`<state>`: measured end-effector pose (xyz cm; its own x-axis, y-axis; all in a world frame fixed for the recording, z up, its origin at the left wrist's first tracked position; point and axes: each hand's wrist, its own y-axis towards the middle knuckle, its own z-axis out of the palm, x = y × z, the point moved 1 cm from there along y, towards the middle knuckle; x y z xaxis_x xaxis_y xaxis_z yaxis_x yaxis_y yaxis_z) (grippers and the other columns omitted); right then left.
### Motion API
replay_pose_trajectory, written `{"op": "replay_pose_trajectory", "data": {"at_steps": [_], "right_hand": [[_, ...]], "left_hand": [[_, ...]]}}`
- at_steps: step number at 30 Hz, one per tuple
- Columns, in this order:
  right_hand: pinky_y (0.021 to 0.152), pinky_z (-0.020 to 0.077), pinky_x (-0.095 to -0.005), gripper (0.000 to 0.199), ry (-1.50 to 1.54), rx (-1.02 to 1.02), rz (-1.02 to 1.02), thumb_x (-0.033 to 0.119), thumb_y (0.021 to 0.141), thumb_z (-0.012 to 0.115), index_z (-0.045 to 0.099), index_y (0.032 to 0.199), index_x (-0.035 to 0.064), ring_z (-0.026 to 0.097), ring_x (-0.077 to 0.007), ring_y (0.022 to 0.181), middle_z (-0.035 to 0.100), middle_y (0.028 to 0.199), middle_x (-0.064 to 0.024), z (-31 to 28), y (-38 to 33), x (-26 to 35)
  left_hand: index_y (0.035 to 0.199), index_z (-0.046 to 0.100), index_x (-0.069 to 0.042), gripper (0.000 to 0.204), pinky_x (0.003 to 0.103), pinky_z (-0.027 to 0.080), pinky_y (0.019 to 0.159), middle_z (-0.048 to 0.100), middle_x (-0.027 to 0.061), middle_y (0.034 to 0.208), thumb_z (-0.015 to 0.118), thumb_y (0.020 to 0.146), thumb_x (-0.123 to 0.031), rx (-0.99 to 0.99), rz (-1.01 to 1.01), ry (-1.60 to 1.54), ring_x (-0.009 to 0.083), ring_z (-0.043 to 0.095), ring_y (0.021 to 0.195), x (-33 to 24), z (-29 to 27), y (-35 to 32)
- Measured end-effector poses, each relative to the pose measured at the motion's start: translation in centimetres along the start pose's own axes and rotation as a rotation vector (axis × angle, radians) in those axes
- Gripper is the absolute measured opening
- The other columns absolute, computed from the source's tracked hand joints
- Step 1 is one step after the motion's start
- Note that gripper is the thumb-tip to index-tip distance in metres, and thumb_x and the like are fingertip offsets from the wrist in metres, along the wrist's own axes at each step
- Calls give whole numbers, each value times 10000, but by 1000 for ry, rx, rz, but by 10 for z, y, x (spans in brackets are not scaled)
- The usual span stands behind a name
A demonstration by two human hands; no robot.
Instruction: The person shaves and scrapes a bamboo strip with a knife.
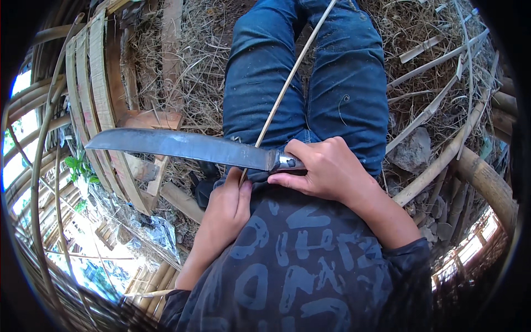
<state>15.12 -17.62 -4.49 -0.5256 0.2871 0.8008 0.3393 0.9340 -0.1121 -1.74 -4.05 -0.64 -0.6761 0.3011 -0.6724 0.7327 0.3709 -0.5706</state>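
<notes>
My right hand (pixel 327 169) is closed round the dark handle of a large machete (pixel 188 148). Its broad grey blade points left and lies across my lap, over a thin bamboo strip (pixel 290 76). Below the blade, my left hand (pixel 228 202) pinches the near end of that strip between thumb and fingers. From there the strip slants up and away between my legs, leaving the view at the top. The blade crosses the strip just beyond my left fingertips; whether its edge touches the strip I cannot tell.
Dry shavings (pixel 199 72) cover the ground round my legs in blue jeans (pixel 260 66). A wooden slatted crate (pixel 99 77) stands at the left. On the right lie a grey rock (pixel 412 150), split bamboo strips (pixel 431 110) and a thick bamboo pole (pixel 487 180). Clear plastic (pixel 163 235) lies lower left.
</notes>
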Motion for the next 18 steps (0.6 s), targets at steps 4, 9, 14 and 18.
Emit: {"op": "replay_pose_trajectory", "data": {"at_steps": [4, 9, 14, 18], "right_hand": [[491, 499, -403, 513, 47, -14, 73, 547, 840, 671, 593, 751, 48, 639, -338, 536, 617, 569, -146, 4, -1, -5], [505, 504, -425, 540, -24, 19, 135, 586, 820, 664, 594, 751, 55, 643, -352, 553, 610, 567, -149, 7, -3, -8], [492, 495, -420, 542, -84, -15, 143, 593, 810, 670, 581, 728, 64, 640, -350, 553, 603, 560, -143, 4, -6, -13], [477, 485, -412, 540, -143, -50, 186, 587, 796, 689, 564, 705, 69, 633, -344, 542, 599, 555, -134, -5, -10, -23]], "left_hand": [[1022, 486, 45, 135, 518, 430, 589, 583, 297, 716, 480, 977, -83, -58, 69, 103, 495, 579, 692, 0, 10, 9], [998, 486, 52, 112, 515, 433, 559, 574, 290, 687, 482, 972, -56, -60, 114, 154, 478, 578, 650, 2, 15, 11], [971, 483, 50, 124, 518, 433, 554, 574, 282, 663, 491, 977, -74, -37, 70, 183, 470, 584, 638, 2, 16, 9], [960, 484, 52, 135, 520, 435, 555, 572, 284, 657, 495, 980, -81, -32, 75, 169, 468, 587, 635, 1, 15, 8]]}}
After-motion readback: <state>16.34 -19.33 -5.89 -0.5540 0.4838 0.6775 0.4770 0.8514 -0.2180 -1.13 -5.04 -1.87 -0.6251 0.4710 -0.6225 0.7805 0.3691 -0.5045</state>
